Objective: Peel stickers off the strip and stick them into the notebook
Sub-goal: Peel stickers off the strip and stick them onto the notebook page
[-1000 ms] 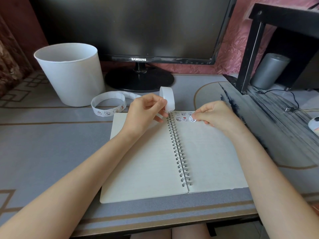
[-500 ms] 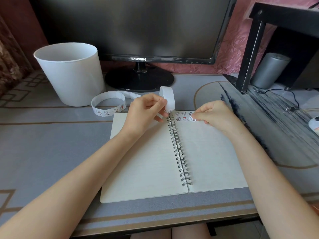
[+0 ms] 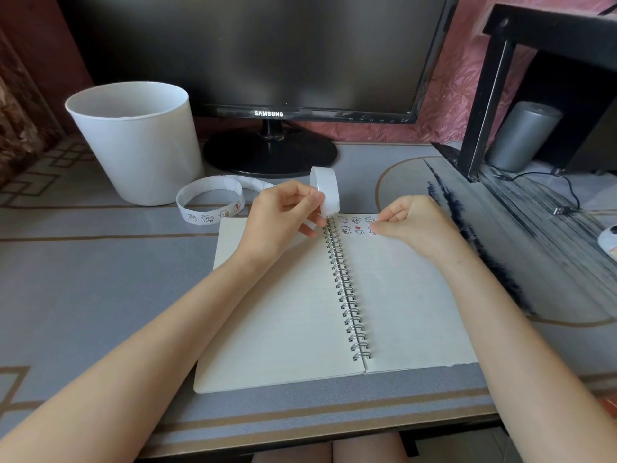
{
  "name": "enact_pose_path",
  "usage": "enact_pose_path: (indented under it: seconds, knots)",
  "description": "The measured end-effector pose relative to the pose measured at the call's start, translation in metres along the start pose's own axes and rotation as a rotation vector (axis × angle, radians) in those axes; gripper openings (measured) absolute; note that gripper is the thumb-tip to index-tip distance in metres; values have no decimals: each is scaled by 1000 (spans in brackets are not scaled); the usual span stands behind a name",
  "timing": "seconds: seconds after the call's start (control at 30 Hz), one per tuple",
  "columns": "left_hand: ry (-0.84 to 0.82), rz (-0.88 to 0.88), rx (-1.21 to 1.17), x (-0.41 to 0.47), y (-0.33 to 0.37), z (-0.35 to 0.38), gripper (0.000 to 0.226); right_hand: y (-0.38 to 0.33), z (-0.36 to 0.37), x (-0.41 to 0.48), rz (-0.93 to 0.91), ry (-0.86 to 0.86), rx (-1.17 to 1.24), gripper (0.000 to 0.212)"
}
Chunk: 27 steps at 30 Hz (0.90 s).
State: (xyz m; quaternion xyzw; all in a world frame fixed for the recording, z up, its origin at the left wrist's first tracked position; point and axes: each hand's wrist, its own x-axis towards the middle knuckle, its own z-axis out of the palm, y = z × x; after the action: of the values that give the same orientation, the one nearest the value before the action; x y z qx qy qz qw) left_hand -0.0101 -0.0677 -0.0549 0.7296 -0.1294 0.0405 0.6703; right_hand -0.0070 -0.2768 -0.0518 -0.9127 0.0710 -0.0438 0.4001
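Observation:
An open spiral notebook [image 3: 400, 295] lies on the desk in front of me. Several small cartoon stickers [image 3: 355, 225] sit in two rows at the top of its right page. My left hand [image 3: 283, 212] pinches the white sticker strip [image 3: 329, 192], which arcs up above the spiral binding and trails left in a loop [image 3: 210, 203] on the desk. My right hand [image 3: 407, 222] rests with curled fingers at the top of the right page, its fingertips pressing down at the right end of the lower sticker row; the sticker under them is mostly hidden.
A white bucket [image 3: 137, 142] stands at the back left. A Samsung monitor [image 3: 267, 55] on a round stand fills the back. A black shelf frame [image 3: 484, 95], grey cylinder [image 3: 524, 135] and USB cable [image 3: 564, 208] are on the right.
My right hand's fingertips have slid slightly right and down over the round sticker, now covering most of it. The left hand and strip have stayed in place.

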Motion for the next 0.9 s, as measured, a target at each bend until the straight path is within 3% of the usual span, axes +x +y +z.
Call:
enact_pose_path:
  seconds: [0.07, 0.3, 0.47, 0.73, 0.9]
  knots:
    - [3, 1, 1, 0, 0, 0, 16, 2, 0, 2, 7, 17, -16, 26]
    - [3, 9, 7, 0, 0, 0, 16, 6, -2, 5, 12, 2, 43, 16]
    - [-2, 7, 5, 0, 1, 0, 18, 4, -2, 3, 0, -38, 17, 32]
    - [-4, 8, 0, 0, 0, 0, 18, 4, -5, 4, 30, -71, 90, 19]
    - [-3, 6, 5, 0, -1, 0, 18, 3, 0, 3, 13, -25, -4, 37]
